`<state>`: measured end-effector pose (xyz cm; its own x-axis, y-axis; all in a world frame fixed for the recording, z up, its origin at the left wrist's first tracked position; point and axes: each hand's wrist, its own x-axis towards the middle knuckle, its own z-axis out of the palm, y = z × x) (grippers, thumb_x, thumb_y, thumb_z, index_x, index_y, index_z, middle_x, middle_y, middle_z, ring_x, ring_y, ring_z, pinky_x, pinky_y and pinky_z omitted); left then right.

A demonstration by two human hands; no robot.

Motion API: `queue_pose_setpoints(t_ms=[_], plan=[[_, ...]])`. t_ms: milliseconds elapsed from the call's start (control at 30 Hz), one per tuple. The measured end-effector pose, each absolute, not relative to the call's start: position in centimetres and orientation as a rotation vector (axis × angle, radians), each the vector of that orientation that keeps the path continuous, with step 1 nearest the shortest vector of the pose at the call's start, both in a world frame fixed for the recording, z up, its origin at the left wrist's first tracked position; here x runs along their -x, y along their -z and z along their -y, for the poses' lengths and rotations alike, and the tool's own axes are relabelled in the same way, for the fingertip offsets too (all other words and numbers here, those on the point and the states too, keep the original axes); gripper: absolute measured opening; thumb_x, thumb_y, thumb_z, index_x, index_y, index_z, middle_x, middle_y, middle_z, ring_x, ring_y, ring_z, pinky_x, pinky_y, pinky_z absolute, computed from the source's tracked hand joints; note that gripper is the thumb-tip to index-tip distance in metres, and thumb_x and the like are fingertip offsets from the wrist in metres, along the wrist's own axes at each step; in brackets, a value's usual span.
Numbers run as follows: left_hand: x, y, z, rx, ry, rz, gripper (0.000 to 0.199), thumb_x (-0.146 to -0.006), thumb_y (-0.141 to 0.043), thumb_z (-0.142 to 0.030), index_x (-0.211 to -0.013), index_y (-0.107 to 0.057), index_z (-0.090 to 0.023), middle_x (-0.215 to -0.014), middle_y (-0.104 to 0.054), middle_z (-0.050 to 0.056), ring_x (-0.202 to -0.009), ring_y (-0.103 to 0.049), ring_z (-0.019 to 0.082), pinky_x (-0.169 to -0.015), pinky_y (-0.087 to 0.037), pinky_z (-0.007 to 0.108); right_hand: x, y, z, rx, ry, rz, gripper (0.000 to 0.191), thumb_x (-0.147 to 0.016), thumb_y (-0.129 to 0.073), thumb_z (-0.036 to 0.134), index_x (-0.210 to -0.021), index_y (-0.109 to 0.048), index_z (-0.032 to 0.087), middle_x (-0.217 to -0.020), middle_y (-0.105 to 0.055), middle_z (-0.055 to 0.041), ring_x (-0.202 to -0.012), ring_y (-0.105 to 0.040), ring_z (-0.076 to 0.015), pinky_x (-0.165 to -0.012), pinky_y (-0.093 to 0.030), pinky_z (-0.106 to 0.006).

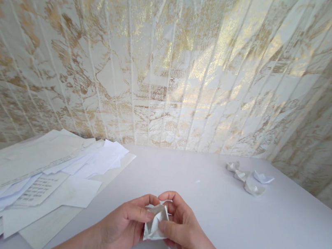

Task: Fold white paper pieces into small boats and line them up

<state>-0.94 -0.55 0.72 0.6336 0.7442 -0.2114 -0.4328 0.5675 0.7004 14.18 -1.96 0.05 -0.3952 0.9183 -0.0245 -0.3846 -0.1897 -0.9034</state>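
Folded paper (156, 223) sits at the frame's lower centre, left hand (126, 222) and right hand (184, 226) each pinching one side in a closed grip, seemingly to steady its creased walls.

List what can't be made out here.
All in the head view:
Folded paper: underside faces away; left hand and right hand cover parts of its sides.
Print: too small and blurred to read.
Paper pile: upper sheets hide lower ones; the left edge cuts it off.
White speck: too small to identify.
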Motion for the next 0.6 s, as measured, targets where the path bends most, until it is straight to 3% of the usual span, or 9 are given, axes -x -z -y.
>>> queue_pose_setpoints(t_ms=[267,433,600], plan=[[0.59,-0.67,0.44,-0.706,-0.742,-0.437,0.014,-0.07,-0.051,-0.005,-0.078,-0.059,-0.012,-0.07,-0.062,0.007,-0.063,-0.062,0.022,-0.07,-0.043,0.038,-14.33,0.43,1.9,0.735,-1.742,1.104,0.032,-0.058,-0.073,0.019,-0.086,-0.058,0.018,-0.062,-0.05,0.0065,-0.041,-0.036,-0.0021,-0.04,-0.022,-0.017],[0.69,0.05,0.17,-0.665,-0.803,-0.545,0.018,-0.066,-0.05,-0.002,-0.077,-0.057,-0.013,-0.073,-0.063,0.006,-0.06,-0.06,0.019,-0.062,-0.042,0.032,-14.42,0.41,1.81,0.664,-1.786,1.132,0.035,-0.061,-0.075,0.026,-0.091,-0.059,0.018,-0.076,-0.056,0.0026,-0.038,-0.039,0.0,-0.037,-0.022,-0.016],[0.67,-0.34,0.12,-0.674,-0.806,-0.572,0.011,-0.065,-0.056,-0.006,-0.073,-0.055,-0.014,-0.064,-0.061,0.004,-0.055,-0.058,0.017,-0.062,-0.042,0.032,-14.55,0.1,1.82,0.622,-1.817,1.067,0.033,-0.061,-0.076,0.027,-0.088,-0.059,0.017,-0.07,-0.054,0.004,-0.04,-0.036,-0.0005,-0.038,-0.021,-0.016]])
